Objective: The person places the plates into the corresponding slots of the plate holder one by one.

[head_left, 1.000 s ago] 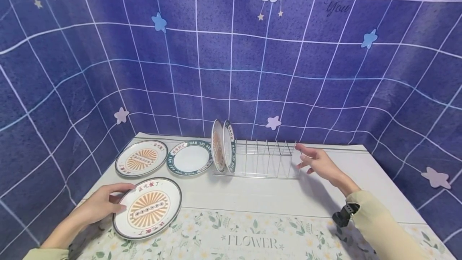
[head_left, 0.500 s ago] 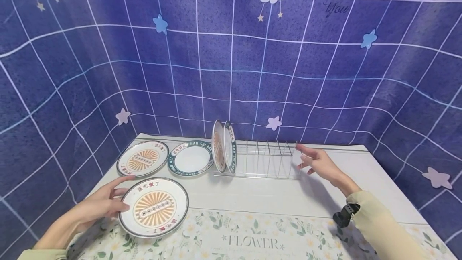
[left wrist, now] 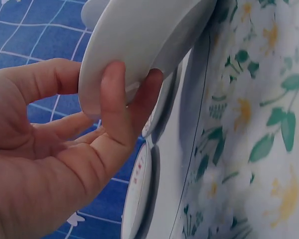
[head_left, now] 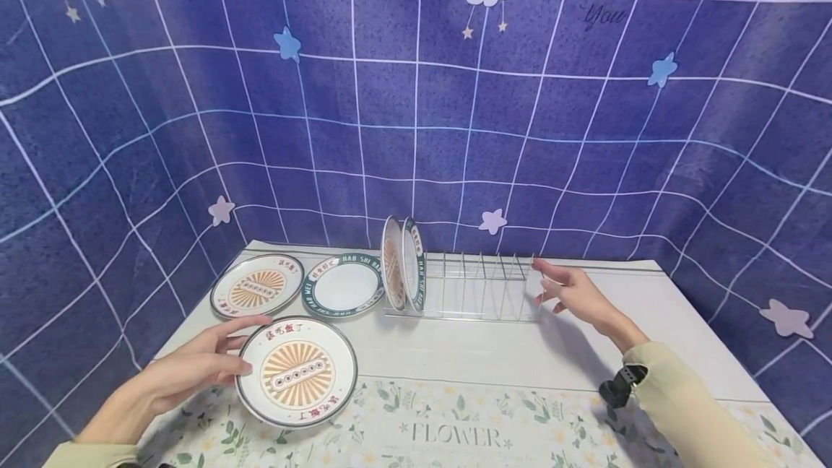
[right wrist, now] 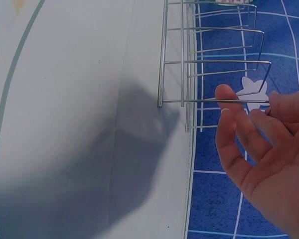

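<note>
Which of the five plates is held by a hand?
The front sunburst plate, pinched by the left hand; two others lie on the table, and two stand in the rack.

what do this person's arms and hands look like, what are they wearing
The left hand and right hand are bare, with no gloves or rings showing. The left sleeve and right sleeve are plain pale yellow-green. A black strap with a dark device sits at the right cuff.
</note>
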Action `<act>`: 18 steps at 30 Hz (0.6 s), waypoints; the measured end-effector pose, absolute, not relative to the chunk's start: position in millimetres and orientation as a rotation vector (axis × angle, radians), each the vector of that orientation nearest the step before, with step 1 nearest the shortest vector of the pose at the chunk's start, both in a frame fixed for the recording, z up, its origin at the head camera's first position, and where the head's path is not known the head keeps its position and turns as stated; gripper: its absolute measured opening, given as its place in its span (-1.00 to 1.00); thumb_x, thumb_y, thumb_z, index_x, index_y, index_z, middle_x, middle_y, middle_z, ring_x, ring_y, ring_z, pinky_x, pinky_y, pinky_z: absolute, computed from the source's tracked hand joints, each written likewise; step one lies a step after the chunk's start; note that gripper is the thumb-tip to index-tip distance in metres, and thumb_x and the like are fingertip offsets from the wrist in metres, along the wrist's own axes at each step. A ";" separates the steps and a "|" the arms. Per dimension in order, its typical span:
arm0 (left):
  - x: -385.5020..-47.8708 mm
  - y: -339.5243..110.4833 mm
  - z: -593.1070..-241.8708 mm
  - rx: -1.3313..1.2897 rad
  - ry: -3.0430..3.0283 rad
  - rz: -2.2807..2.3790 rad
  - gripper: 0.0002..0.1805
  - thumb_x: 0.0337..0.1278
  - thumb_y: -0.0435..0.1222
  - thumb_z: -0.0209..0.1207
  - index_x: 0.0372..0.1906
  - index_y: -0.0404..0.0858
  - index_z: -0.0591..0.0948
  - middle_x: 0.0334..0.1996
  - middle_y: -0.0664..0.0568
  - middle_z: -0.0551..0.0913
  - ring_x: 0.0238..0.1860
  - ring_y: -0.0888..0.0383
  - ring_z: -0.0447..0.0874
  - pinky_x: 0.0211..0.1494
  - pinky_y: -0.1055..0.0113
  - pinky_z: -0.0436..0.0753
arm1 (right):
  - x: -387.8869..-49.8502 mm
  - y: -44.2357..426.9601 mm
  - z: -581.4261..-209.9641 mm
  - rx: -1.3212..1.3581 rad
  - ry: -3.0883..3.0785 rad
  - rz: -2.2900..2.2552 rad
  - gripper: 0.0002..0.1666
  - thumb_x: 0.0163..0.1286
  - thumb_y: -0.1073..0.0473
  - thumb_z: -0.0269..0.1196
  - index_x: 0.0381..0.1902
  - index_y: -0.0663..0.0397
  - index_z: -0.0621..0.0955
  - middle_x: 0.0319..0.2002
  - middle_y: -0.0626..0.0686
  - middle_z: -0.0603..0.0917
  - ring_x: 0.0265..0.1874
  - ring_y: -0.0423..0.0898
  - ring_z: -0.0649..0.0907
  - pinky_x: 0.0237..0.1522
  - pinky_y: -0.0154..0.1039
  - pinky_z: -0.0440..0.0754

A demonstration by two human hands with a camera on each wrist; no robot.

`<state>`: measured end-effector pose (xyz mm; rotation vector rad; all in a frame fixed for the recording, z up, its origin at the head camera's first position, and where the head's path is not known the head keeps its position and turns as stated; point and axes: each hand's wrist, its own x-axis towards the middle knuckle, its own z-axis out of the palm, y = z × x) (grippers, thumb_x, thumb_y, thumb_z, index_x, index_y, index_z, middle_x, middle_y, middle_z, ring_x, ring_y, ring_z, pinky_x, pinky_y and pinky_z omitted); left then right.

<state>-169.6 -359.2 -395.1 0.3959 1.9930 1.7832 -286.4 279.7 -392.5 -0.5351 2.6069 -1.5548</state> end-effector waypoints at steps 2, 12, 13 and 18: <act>-169.3 -356.4 -394.1 0.416 1.958 1.784 -0.18 0.31 -0.60 0.14 0.61 -0.08 0.28 0.27 -0.28 0.54 0.07 -0.07 0.69 0.06 -0.01 0.77 | -286.1 279.4 -392.4 -0.538 2.608 -1.554 -0.37 0.68 0.29 0.05 0.60 0.34 0.25 0.55 0.37 0.27 -0.05 0.24 0.78 -0.25 -0.14 0.76; -170.3 -338.8 -390.1 0.402 1.911 1.804 -0.22 0.41 -0.53 0.14 0.63 -0.09 0.19 -0.01 -0.25 0.68 -0.05 0.00 0.73 0.07 0.15 0.75 | -285.1 278.1 -391.0 -0.524 2.615 -1.555 -0.37 0.68 0.27 0.06 0.60 0.33 0.26 0.54 0.35 0.28 -0.06 0.24 0.78 -0.26 -0.12 0.76; -170.1 -337.1 -389.7 0.414 1.888 1.816 -0.24 0.43 -0.53 0.13 0.61 -0.06 0.21 0.02 -0.30 0.68 -0.01 -0.05 0.74 0.11 0.12 0.74 | -284.9 277.8 -391.0 -0.524 2.615 -1.556 -0.38 0.68 0.28 0.06 0.60 0.33 0.26 0.54 0.35 0.29 -0.06 0.23 0.78 -0.26 -0.12 0.76; -168.4 -327.8 -386.0 0.456 1.805 1.839 -0.24 0.47 -0.53 0.08 0.61 0.03 0.23 0.18 -0.43 0.62 0.17 -0.16 0.69 0.28 0.04 0.66 | -284.2 276.2 -390.7 -0.544 2.613 -1.561 -0.38 0.68 0.28 0.05 0.59 0.35 0.26 0.54 0.37 0.29 -0.07 0.21 0.78 -0.26 -0.09 0.77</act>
